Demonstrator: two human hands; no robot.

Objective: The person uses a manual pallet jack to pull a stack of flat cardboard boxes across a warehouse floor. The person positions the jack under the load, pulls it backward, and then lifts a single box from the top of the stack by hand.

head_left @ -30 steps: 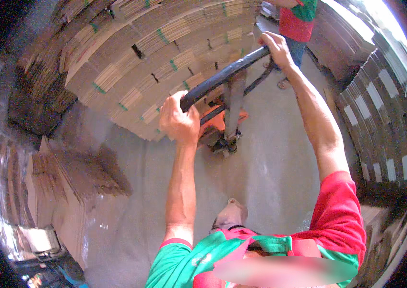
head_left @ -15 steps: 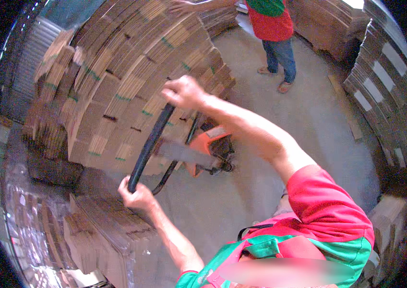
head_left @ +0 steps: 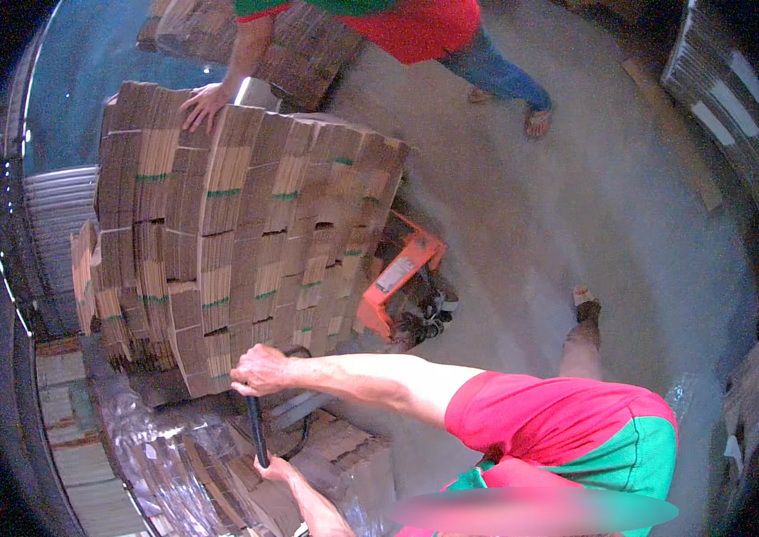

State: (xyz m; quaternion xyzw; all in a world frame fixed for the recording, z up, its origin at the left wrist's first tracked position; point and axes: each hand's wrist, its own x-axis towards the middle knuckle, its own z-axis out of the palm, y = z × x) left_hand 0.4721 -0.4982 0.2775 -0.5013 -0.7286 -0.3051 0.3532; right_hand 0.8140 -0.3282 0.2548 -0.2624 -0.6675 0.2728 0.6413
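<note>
Here, right arm (head_left: 384, 379) stretched across body toward left, elbow nearly straight — right hand (head_left: 259, 370) clenched round upper end of black handle (head_left: 257, 428). Left hand (head_left: 277, 469) lower, left forearm (head_left: 317, 507) slanting up from bottom edge, fingers curled round handle's near end. Handle near cardboard stack (head_left: 245, 224), down-left of orange jack (head_left: 400, 273) — co-worker's hand (head_left: 205, 106) on stack's far edge, fingers spread.
</note>
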